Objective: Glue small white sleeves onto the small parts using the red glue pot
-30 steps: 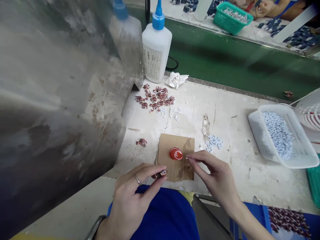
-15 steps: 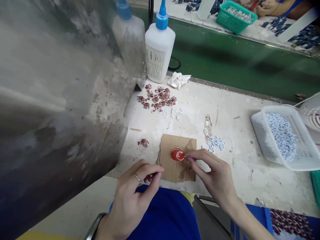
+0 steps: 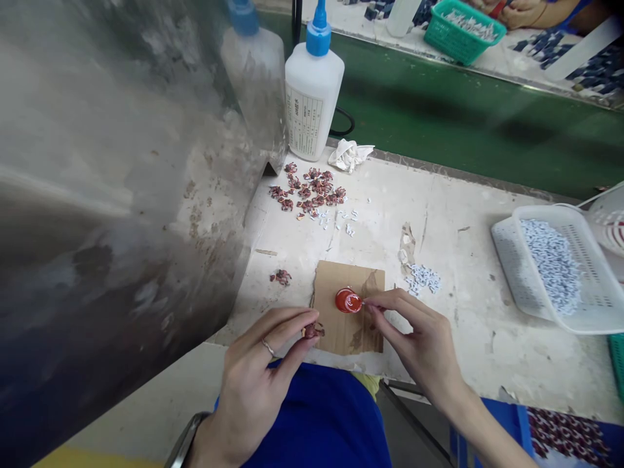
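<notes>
Between the thumb and fingers of my left hand (image 3: 266, 377) is a small brown figurine (image 3: 312, 330), held over the near left edge of a cardboard piece (image 3: 324, 286). My right hand (image 3: 414, 331) is closed in a pinch at the rim of a small red cap (image 3: 348, 300), which has a shiny surface inside. A tiny pale piece shows at those fingertips, probably like the small white-blue pieces (image 3: 423, 278) on the table; most of it is hidden. One more brown figurine (image 3: 281, 277) lies left of the cardboard.
A pile of brown figurines (image 3: 316, 185) lies before a white bottle (image 3: 314, 97) and crumpled tissue (image 3: 350, 156). A metal panel (image 3: 146, 195) walls the left. At right stands a white basket (image 3: 502, 247) of small pieces. Across the green strip, a person's hands (image 3: 524, 13) show.
My left fingers have turned, bringing the brown figurine into clear view at the fingertips. My right hand stays by the red cap, its pinched pale piece slightly more visible.
</notes>
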`<state>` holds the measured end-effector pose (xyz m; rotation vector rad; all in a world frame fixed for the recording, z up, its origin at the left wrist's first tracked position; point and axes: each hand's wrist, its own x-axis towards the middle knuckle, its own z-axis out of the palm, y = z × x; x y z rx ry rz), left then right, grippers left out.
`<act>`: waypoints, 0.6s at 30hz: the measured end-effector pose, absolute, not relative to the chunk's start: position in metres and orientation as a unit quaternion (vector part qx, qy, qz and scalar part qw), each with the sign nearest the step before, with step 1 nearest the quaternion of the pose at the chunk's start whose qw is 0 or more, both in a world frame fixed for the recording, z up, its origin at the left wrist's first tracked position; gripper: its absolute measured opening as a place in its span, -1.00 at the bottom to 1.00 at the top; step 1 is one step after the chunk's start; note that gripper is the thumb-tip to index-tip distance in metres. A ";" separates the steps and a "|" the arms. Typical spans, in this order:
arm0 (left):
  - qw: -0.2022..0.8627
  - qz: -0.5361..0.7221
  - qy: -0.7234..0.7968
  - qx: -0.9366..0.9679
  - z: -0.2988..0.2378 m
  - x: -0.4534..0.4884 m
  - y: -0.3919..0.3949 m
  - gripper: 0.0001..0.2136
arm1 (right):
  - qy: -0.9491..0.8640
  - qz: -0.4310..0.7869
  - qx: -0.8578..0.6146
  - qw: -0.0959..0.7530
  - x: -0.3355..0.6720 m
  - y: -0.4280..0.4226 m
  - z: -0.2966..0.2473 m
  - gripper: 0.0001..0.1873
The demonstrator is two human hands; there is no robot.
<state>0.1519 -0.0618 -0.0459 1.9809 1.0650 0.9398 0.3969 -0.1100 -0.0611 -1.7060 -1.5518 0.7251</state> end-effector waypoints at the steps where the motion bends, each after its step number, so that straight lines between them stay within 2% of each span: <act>1: 0.352 0.359 0.400 0.766 -0.045 0.152 -0.062 -0.68 | -0.596 0.282 -0.662 0.357 0.397 -0.110 -0.062 -0.89; 4: 0.360 0.361 0.383 0.770 -0.045 0.154 -0.062 -0.60 | -0.578 0.292 -0.668 0.366 0.398 -0.111 -0.063 -0.89; 8: 0.363 0.376 0.376 0.765 -0.043 0.160 -0.064 -0.61 | -0.555 0.309 -0.670 0.385 0.397 -0.110 -0.058 -0.90; 12: 0.383 0.381 0.358 0.762 -0.034 0.166 -0.066 -0.72 | -0.541 0.330 -0.651 0.419 0.391 -0.111 -0.036 -0.89; 18: 0.396 0.403 0.324 0.759 -0.021 0.176 -0.065 -0.80 | -0.600 0.348 -0.553 0.462 0.376 -0.115 0.003 -0.74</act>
